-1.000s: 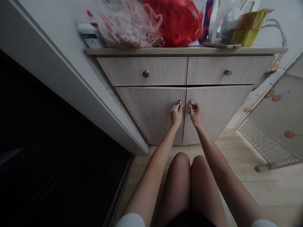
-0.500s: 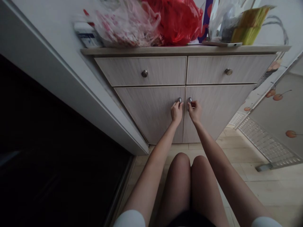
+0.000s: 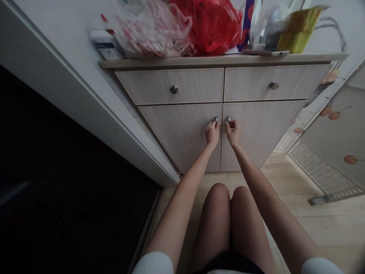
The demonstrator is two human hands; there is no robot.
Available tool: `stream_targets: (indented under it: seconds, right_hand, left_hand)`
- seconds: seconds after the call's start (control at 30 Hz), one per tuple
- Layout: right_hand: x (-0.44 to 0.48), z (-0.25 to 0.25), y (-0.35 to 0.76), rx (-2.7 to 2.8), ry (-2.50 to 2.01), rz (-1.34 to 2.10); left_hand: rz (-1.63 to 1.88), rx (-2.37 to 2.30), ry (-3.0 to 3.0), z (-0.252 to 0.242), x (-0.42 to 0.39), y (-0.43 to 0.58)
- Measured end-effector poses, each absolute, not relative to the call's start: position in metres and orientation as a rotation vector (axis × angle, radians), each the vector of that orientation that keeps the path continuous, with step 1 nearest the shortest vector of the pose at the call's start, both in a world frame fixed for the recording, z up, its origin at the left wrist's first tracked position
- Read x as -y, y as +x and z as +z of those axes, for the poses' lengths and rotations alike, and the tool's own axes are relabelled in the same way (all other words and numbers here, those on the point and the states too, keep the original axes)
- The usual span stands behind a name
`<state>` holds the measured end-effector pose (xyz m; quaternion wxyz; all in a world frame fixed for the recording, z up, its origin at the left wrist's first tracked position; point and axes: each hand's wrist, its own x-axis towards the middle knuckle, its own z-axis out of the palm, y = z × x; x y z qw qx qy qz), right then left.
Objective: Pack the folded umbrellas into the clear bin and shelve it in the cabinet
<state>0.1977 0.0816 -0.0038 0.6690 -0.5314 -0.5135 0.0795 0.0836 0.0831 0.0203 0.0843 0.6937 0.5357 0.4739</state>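
A pale wood cabinet (image 3: pixel 182 137) stands in front of me with two lower doors, both flush with the frame. My left hand (image 3: pixel 212 134) pinches the round metal knob (image 3: pixel 216 119) of the left door. My right hand (image 3: pixel 233 133) pinches the knob (image 3: pixel 228 119) of the right door (image 3: pixel 262 129). Both arms reach forward over my bent knees (image 3: pixel 229 194).
Two drawers with round knobs (image 3: pixel 173 89) (image 3: pixel 273 85) sit above the doors. On top lie a red plastic bag (image 3: pixel 211 24), a pinkish clear bag (image 3: pixel 154 30), a yellow-green packet (image 3: pixel 296 30) and a phone (image 3: pixel 265 53). A dark doorway (image 3: pixel 57 182) opens at left; a fridge door (image 3: pixel 333 144) stands at right.
The two lower doors were slightly ajar a second ago; both hands have pushed forward on the knobs and the doors now sit flush.
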Motion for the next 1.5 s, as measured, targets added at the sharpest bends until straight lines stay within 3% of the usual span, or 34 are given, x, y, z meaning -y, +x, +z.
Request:
stream_targets:
  seconds: [0.23, 0.43, 0.7, 0.83, 1.33, 1.5]
  right_hand:
    - [-0.079, 0.006, 0.209, 1.281, -1.264, 0.232]
    - [-0.045, 0.017, 0.231, 1.321, -1.278, 0.402]
    - [0.049, 0.032, 0.244, 1.174, -0.688, 1.280]
    - [0.059, 0.033, 0.247, 1.077, -0.474, 1.449]
    - [0.051, 0.015, 0.249, 1.098, -0.427, 1.497]
    - [0.025, 0.015, 0.243, 1.179, -0.713, 1.223]
  left_hand:
    - [1.102, -1.685, 2.099, 0.047, -0.073, 0.074]
    - [1.183, -1.493, 1.780, 0.047, -0.052, 0.049]
    - [1.129, -0.564, 1.083, 0.029, 0.013, 0.016]
    - [1.225, -0.476, 0.897, 0.022, 0.025, 0.015]
    - [1.250, -0.424, 0.833, 0.008, 0.024, 0.023]
    - [1.268, -0.622, 0.995, 0.007, -0.003, 0.033]
